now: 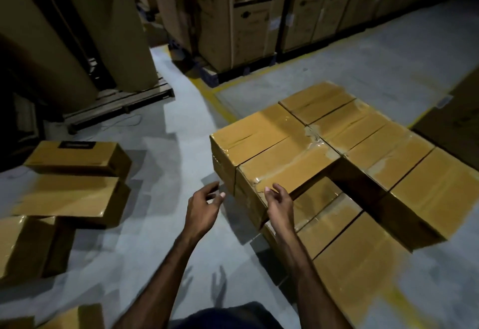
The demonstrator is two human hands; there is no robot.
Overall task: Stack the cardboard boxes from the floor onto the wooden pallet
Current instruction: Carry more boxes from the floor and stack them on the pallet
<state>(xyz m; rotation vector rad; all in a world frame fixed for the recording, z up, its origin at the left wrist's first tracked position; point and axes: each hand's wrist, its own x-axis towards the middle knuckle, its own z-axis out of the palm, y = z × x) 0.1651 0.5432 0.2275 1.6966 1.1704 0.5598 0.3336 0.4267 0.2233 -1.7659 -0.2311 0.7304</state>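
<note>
While both hands hover free at the near corner of the stack, the boxes still to be moved lie on the floor to the left: a long box (pixel 77 156) with a dark label on top, a second box (pixel 70 199) just in front of it and seemingly touching, a third box (pixel 24 244) nearer the left edge, and a corner of one more box (pixel 75 317) at the bottom. Stacked boxes (pixel 344 152) sit on the right in two layers, upper layer unfinished, with a gap showing the lower layer (pixel 329 219); the pallet under them isn't visible, so I can only assume it's there. Left hand (pixel 204 205) has relaxed, spread fingers, holding nothing, just beside the corner box (pixel 280 165). Right hand (pixel 278 203) is likewise loose, fingertips at or just over that box's near top edge; contact can't be confirmed. Handling guess: plain stiff cardboard, taped seams glossy so slippery there, some tape torn and wrinkled; weight unknown, boxes are long so probably a two-hand lift. Best hold looks like palms on the two short ends or fingers under the bottom edges, not on the tape. Floor (pixel 166 238) is grey concrete with a yellow line (pixel 212 97). Tall printed cartons (pixel 248 17) stand behind, and a wooden pallet (pixel 121 103) carrying big rolls sits far left.
</note>
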